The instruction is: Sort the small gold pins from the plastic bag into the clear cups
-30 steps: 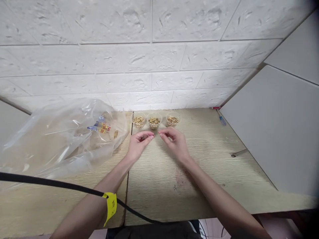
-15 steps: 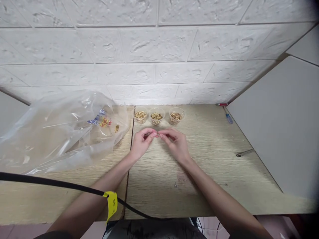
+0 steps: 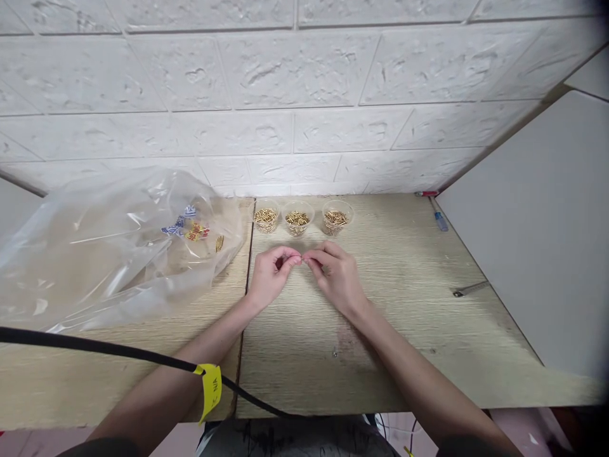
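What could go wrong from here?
1. Left hand and right hand meet tip to tip; anything pinched there is too small to make out and could drop.
2. The middle cup stands just beyond them; a knock might spill its gold pins.
3. The cable crosses before the left forearm and might snag.

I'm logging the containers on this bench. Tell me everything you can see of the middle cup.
The middle cup is round, clear and plastic-looking, with a wide rim and no lid. It stands upright on the table, partly filled with small gold-coloured, metal-looking pieces, some showing through its wall. The left cup is close beside it, whether touching I cannot tell; the right cup stands apart. The left hand and right hand are in front of it, neither touching it.
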{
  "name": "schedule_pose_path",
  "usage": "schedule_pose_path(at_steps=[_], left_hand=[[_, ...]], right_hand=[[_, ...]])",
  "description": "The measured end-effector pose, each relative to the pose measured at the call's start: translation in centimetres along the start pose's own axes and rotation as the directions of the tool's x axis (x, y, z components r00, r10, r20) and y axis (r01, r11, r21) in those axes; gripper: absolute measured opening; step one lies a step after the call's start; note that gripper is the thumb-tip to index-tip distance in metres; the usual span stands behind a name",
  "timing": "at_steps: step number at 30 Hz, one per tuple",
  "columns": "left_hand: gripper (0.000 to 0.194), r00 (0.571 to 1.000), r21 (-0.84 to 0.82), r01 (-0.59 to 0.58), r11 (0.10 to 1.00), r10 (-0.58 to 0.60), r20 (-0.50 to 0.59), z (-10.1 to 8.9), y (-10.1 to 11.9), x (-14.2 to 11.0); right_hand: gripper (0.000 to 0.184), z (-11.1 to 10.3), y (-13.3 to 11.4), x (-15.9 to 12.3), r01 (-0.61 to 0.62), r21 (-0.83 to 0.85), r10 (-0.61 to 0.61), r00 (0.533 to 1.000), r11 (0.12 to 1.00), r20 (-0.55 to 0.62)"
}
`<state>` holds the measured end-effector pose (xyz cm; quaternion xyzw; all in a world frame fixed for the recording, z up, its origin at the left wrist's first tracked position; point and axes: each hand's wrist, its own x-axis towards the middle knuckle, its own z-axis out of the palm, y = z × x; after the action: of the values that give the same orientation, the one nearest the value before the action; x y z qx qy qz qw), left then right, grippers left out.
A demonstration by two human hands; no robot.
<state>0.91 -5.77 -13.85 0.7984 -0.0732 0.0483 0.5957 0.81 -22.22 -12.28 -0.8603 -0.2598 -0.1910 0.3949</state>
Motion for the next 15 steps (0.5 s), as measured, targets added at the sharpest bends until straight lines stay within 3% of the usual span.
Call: schedule_pose_path(at_steps=[8, 10, 15], left_hand=[[0.018, 1.000, 0.087, -0.009, 0.996, 0.008, 0.001, 0.23, -0.41, -0.14], [0.018, 1.000, 0.065, -0.001, 0.998, 0.001, 0.004, 0.25, -0.56, -0.14], [0.019, 0.999, -0.060, 0.037, 0.997, -0.039, -0.033, 0.23, -0.27, -0.10]], right_hand=[[0.027, 0.43, -0.30, -0.15, 0.106, -0.283, -0.091, 0.994, 0.953, 0.067], [0.024, 0.42, -0.23, -0.14, 0.069, -0.223, -0.059, 0.997, 0.972, 0.055], [0.013, 0.38, -0.37, 0.02, -0.112, 0.134, 0.112, 0.994, 0.985, 0.005]])
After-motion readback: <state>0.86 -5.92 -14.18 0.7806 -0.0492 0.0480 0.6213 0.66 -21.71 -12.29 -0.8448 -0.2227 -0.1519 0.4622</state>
